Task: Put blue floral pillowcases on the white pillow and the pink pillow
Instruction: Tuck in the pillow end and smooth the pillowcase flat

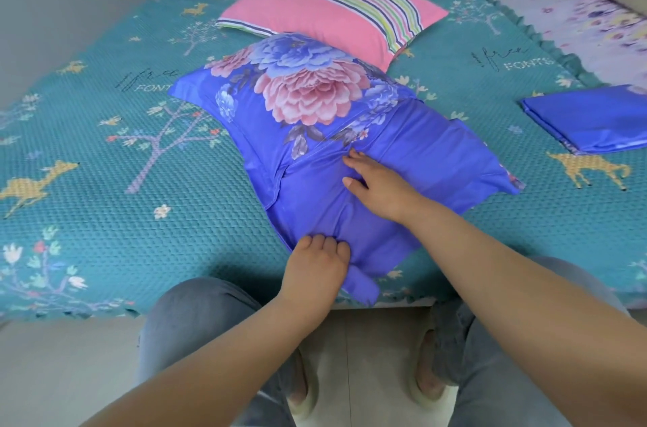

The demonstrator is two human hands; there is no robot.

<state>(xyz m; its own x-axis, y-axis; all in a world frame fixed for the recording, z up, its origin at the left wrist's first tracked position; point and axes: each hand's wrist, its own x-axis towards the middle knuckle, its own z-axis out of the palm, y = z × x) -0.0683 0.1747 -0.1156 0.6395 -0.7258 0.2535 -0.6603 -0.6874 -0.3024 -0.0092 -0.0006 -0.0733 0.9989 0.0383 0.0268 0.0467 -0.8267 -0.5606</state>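
Blue satin-like cloth with big pink and blue peonies covers the pillow in front of us: the blue floral pillowcase (pixel 315 104) is on and filled out, lying slantwise on the bed near its front edge, with a corner flap hanging over that edge. We cannot see the pillow inside it, so we cannot tell its colour.

Our right hand (pixel 378 185) lies flat on the plain blue part of the case, fingers nearly straight and close together, fingertips at a crease where the flower print ends. Our left hand (pixel 318 262) is at the near end of the case with the fingers curled down into the cloth, bunching a fold of it.

Just behind this, touching or nearly touching its far corner, lies the pink pillow (pixel 329 13), bare, with a band of coloured stripes across it.

Well apart to the right sits a second blue pillowcase (pixel 591 118), folded flat.

All of this rests on a teal bedspread (pixel 105 209) printed with trees and yellow deer. Beyond its ruffled right border a pale lilac floral sheet (pixel 574 6) shows. Below the bed edge we see our grey trousers (pixel 196 321) and light slippers (pixel 430 388) on a pale floor.
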